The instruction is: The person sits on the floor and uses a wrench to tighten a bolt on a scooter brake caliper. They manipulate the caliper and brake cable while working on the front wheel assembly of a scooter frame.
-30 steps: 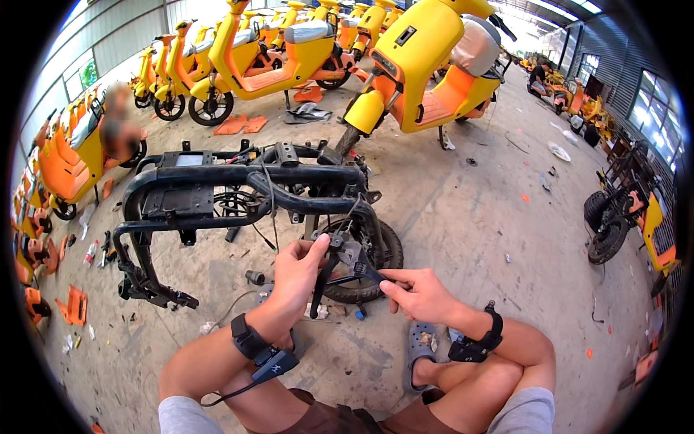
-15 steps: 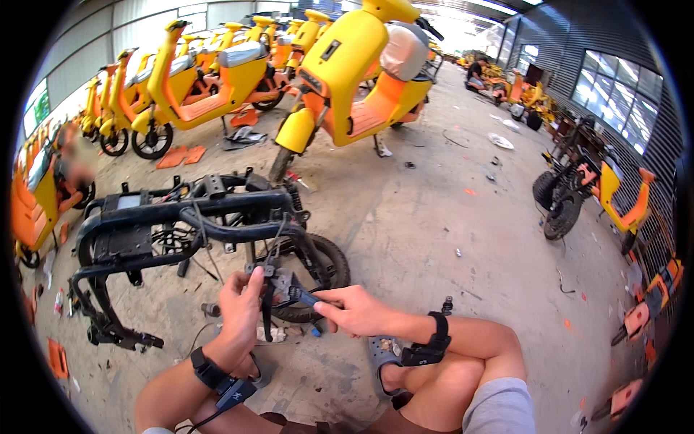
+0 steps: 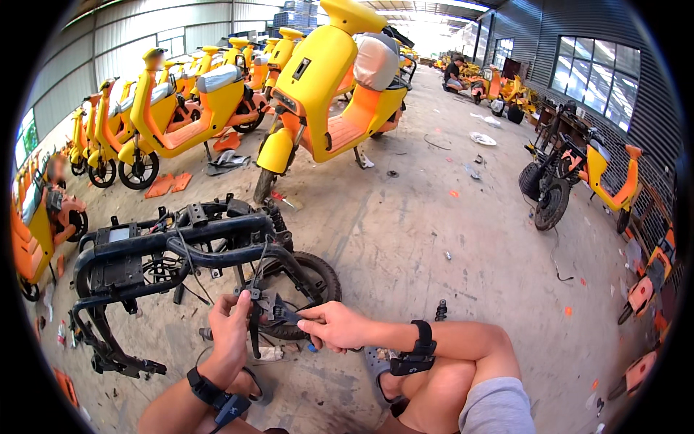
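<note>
Just in front of the frame's rear wheel, my two hands are close together. My left hand (image 3: pixel 230 325), thumb raised, is closed on a dark metal bracket (image 3: pixel 255 334) with a long bar hanging down. My right hand (image 3: pixel 336 325) is wrapped round a dark-handled tool (image 3: pixel 288 315), whose head meets the bracket; its exact kind is unclear. Behind them lies a stripped black scooter frame (image 3: pixel 166 244) with loose cables, and its black-tyred wheel (image 3: pixel 331 282) is partly covered by the hands.
A yellow scooter (image 3: pixel 318 87) stands beyond the frame, with rows of others at the left. Orange panels (image 3: pixel 168 185) lie on the concrete floor. Partly stripped scooters (image 3: pixel 553 202) line the right wall. A person (image 3: pixel 454 74) crouches far back; another is at the left edge.
The whole view has shifted, so the scooters appear further left and the frame lower. Both hands keep their grips on the bracket and the tool.
</note>
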`<action>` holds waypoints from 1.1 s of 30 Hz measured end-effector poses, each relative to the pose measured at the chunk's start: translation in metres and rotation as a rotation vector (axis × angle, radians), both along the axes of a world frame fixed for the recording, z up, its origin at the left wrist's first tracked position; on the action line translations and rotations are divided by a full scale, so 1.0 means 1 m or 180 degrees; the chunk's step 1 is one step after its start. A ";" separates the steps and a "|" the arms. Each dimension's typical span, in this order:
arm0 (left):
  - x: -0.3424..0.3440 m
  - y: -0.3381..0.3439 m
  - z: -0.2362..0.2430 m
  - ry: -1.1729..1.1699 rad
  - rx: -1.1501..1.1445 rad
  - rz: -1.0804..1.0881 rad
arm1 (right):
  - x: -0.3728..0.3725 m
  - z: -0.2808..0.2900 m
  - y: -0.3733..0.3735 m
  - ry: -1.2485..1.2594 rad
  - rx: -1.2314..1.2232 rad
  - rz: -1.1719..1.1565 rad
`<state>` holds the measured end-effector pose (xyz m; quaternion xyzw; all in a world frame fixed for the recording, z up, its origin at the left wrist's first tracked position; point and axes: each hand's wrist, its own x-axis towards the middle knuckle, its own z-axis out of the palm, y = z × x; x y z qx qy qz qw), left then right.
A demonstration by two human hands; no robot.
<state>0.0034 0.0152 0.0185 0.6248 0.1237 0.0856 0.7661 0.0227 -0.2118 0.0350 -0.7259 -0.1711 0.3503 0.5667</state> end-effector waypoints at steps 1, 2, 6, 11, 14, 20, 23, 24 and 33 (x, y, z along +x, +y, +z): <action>-0.001 0.001 0.001 0.0065 0.0028 -0.0027 | -0.003 0.003 0.000 -0.0100 -0.0039 -0.0002; -0.001 0.001 0.002 0.0129 0.0040 -0.0053 | -0.005 0.005 0.000 -0.0201 -0.0095 -0.0003; 0.000 -0.001 0.004 0.0224 0.0047 -0.0153 | -0.007 0.011 -0.005 -0.0619 -0.0293 0.0001; 0.001 -0.003 0.011 0.0318 -0.0002 -0.0172 | -0.006 0.004 -0.008 -0.0970 -0.0333 0.0007; -0.003 0.002 0.018 0.0281 -0.0054 -0.0104 | -0.002 0.014 -0.005 -0.0229 -0.0045 0.0006; 0.004 -0.002 0.004 0.0333 0.0228 -0.0109 | 0.000 0.009 -0.007 0.0423 0.0210 -0.0216; 0.004 0.000 0.006 0.0210 0.0035 -0.0051 | 0.001 0.007 -0.002 0.0453 0.0395 -0.0253; 0.005 0.004 -0.001 0.0025 -0.0076 -0.0033 | -0.001 0.007 0.002 0.0362 0.0337 -0.0204; 0.003 0.002 0.004 0.0335 -0.0117 -0.0168 | -0.008 0.012 0.003 -0.0232 -0.0014 -0.0228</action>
